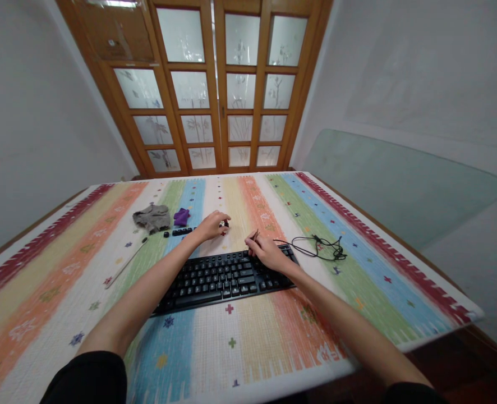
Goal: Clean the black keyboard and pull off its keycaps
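You see the keyboard (221, 279) in black plastic with a faint sheen; the loose keys (181, 231) match it. The cable (316, 247) has a smooth, dark plastic-looking jacket. You find the grey cloth (152, 217) matt and rumpled, the purple cloth (182, 217) likewise matt. The tablecloth (215, 348) looks ribbed and woven; your sleeve (89, 381) is dull black fabric. Note the glossy wood of the doors (242, 69), their frosted glass panes (188, 89), and the smooth, pale green panel (394, 188).

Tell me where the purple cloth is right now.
In the head view, the purple cloth lies left of centre, just right of the grey cloth and to the left of the left hand.
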The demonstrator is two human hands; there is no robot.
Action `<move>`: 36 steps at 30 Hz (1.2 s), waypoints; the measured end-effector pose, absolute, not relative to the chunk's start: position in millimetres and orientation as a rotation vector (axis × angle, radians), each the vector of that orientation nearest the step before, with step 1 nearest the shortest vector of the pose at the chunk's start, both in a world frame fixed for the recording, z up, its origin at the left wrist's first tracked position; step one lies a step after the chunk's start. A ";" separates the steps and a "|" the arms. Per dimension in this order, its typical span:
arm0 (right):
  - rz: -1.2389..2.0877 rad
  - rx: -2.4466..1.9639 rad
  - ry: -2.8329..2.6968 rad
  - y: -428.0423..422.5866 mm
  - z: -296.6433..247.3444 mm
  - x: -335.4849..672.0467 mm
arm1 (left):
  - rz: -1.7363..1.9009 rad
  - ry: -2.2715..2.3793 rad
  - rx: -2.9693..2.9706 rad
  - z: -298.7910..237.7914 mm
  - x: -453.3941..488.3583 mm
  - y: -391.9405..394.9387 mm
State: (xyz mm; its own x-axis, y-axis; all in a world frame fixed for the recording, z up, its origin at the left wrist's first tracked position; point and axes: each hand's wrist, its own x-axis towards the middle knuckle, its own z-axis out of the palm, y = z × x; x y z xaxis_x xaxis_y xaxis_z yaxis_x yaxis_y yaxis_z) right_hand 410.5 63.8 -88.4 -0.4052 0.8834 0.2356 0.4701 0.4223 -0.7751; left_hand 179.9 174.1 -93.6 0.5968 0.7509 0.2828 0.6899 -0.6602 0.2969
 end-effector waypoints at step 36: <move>0.931 -1.090 -1.965 109.0 -72.0 404.0 | 0.477 1.314 2.598 -105.8 174.8 182.9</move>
